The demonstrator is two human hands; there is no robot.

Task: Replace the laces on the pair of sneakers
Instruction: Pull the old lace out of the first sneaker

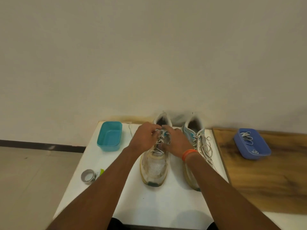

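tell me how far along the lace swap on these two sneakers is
Done: nothing plainly finished; the blue tray on the wood holds a loose lace. In hand: the left hand and right hand pinch the white lace near the top of the left white sneaker. Left: the grey-blue right sneaker, its lace hanging loose; the teal tub is empty.

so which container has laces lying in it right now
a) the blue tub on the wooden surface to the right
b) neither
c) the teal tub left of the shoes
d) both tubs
a: the blue tub on the wooden surface holds a tangle of white laces, while the teal tub left of the sneakers shows only its bare inside.
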